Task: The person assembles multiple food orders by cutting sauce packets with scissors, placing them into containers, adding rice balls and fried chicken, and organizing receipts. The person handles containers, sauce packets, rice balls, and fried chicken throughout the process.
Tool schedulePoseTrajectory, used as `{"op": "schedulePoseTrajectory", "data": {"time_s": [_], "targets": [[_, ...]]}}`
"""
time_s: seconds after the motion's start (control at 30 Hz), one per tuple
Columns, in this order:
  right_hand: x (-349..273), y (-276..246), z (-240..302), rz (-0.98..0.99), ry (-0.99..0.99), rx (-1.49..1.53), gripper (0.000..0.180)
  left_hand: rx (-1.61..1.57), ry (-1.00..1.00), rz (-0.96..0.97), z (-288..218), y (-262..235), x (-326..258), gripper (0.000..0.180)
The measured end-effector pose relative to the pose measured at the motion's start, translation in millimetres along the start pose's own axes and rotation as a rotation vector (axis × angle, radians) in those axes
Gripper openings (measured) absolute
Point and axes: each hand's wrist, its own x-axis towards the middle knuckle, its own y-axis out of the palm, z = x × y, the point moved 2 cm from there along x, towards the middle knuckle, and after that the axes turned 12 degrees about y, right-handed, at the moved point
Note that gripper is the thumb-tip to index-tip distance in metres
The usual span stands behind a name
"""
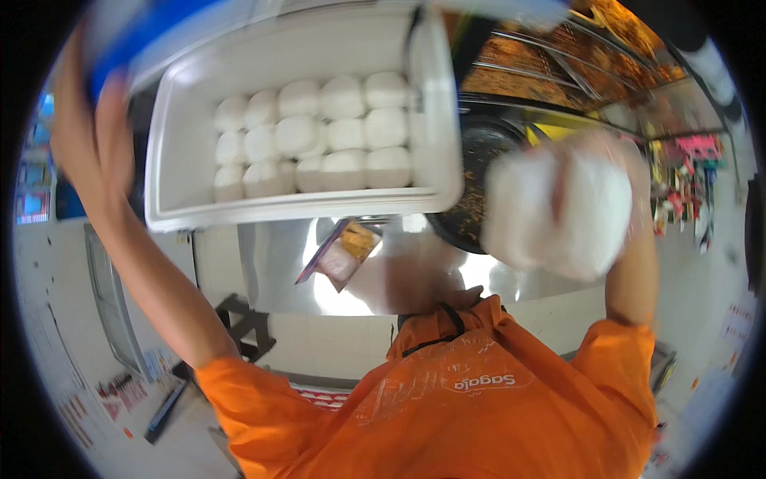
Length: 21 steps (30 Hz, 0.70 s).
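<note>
In front of me a white plastic tub (299,209) holds rows of rounded white dough balls (345,134). My left hand (89,140) is raised at the tub's left, its fingers closed at the corner of a blue lid (148,38); motion smears both. At the right, my right hand (630,160) grips two white dough pieces (558,214) pressed side by side, also blurred. A thin clear covering seems to be over this hand. The fingers behind the dough are mostly hidden.
Under the dough pieces is a round black pan (456,227) with brown shreds inside. A small plastic packet (341,254) with yellow and pale contents lies on the steel counter (271,275). Behind, at the right, a glass-fronted case (550,68) holds orange-brown food.
</note>
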Motion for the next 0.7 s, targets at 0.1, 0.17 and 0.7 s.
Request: {"op": "schedulePoseTrajectory", "data": {"time_s": [0.1, 0.17, 0.7], "targets": [[-138.7, 11.0, -161.2, -0.263, 0.267, 0.563, 0.093, -0.236, -0.301, -0.084, -61.9, -20.5, -76.8, 0.068], [-196.3, 51.6, -246.7, -0.4, 0.37, 0.944, 0.095, 0.045, -0.811, 0.006, -107.6, -41.6, -94.7, 0.043], [-173.8, 31.1, -475.9, -0.693, 0.544, 0.854, 0.046, -0.91, -0.732, 0.824, -795.2, 229.2, -113.5, 0.106]]}}
